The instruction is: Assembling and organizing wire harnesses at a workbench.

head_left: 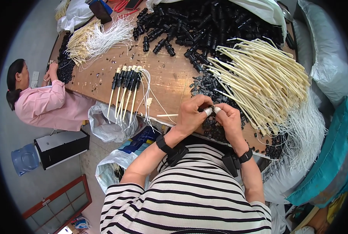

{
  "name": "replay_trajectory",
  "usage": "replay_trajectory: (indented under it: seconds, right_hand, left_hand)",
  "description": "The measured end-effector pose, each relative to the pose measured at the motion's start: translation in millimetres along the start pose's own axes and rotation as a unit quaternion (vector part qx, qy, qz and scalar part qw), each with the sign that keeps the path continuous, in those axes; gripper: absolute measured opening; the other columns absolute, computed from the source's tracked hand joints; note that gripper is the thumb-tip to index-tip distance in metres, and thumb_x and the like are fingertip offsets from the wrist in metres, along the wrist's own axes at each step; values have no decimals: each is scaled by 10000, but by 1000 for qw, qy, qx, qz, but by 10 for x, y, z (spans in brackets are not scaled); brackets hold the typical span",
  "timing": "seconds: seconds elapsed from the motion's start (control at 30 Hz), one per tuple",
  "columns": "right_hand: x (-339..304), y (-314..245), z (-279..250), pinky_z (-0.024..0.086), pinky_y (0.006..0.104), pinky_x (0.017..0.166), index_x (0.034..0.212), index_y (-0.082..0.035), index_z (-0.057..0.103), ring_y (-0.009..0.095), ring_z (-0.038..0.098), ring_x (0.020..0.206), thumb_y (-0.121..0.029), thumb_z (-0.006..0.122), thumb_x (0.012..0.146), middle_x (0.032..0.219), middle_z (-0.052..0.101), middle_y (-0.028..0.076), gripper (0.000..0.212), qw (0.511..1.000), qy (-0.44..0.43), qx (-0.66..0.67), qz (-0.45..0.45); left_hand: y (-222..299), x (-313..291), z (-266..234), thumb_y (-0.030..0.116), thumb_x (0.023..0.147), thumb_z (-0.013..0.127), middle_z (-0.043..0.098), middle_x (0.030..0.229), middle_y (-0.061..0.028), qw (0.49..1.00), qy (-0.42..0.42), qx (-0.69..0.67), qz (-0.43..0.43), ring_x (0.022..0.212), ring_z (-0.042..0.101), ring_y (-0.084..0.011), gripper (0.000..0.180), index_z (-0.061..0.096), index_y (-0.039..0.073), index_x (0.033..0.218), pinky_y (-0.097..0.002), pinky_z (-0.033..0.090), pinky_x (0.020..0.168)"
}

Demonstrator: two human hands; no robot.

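Observation:
My left hand (190, 116) is closed in a pinch, its thumb and finger meeting my right hand's fingertips. A cream stick (167, 115) pokes out from behind my left hand; I cannot tell whether the hand grips it. My right hand (229, 120) is also pinched, at the same small dark piece (211, 106), which the fingers mostly hide. White coverings wrap some fingertips. Small black plastic pieces (205, 87) lie scattered under and beyond my hands. To the right is a big heap of cream sticks (265, 84) with white strings (304, 124).
Black cylindrical connectors (216, 23) are heaped at the back. Several black connectors with cream sticks (121, 80) lie at the table's (166, 78) near edge, left. Another stick bundle (84, 41) lies far left, near a co-worker in pink (43, 99). Sacks (325, 43) stand at right.

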State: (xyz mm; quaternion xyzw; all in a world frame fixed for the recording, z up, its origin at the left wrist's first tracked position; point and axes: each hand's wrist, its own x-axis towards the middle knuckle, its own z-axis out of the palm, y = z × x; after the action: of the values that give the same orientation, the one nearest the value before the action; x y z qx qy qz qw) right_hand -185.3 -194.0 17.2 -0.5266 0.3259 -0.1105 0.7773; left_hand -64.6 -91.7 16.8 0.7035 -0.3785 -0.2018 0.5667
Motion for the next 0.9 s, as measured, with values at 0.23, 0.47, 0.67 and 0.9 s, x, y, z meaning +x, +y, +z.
replay_trajectory:
  seconds: [0.23, 0.47, 0.67, 0.9]
  right_hand:
    - [-5, -16, 36, 363, 178, 551, 957, -6, 672, -5, 434, 590, -101, 605, 928, 675, 552, -70, 120, 999, 9, -26, -24]
    - [-26, 23, 33, 366, 181, 528, 924, 7, 673, 3, 466, 579, -95, 650, 886, 633, 573, -58, 111, 980, 44, -175, -87]
    - [-19, 73, -35, 376, 176, 521, 943, 18, 661, -8, 464, 564, -45, 640, 870, 638, 595, -50, 99, 983, 15, -158, -93]
    - [-64, -85, 21, 355, 206, 475, 905, -6, 682, 23, 440, 500, -22, 670, 788, 566, 552, -14, 118, 914, 29, -296, -277]
  left_hand:
    - [-46, 0, -29, -49, 742, 694, 646, 834, -30, 999, -29, -6, -44, 753, 634, -101, 241, 663, 30, 967, -239, 523, 686]
    - [-62, 58, -67, 32, 694, 693, 641, 743, -70, 990, -78, 21, -119, 724, 649, -170, 161, 697, 24, 855, -276, 506, 628]
    - [-42, 55, -80, 6, 657, 681, 618, 698, -51, 997, -16, 70, -32, 665, 570, -148, 120, 696, 19, 776, -257, 424, 572]
    - [-45, 97, -127, 24, 633, 667, 602, 670, -61, 995, -19, 95, 18, 633, 550, -189, 102, 685, 25, 733, -301, 417, 566]
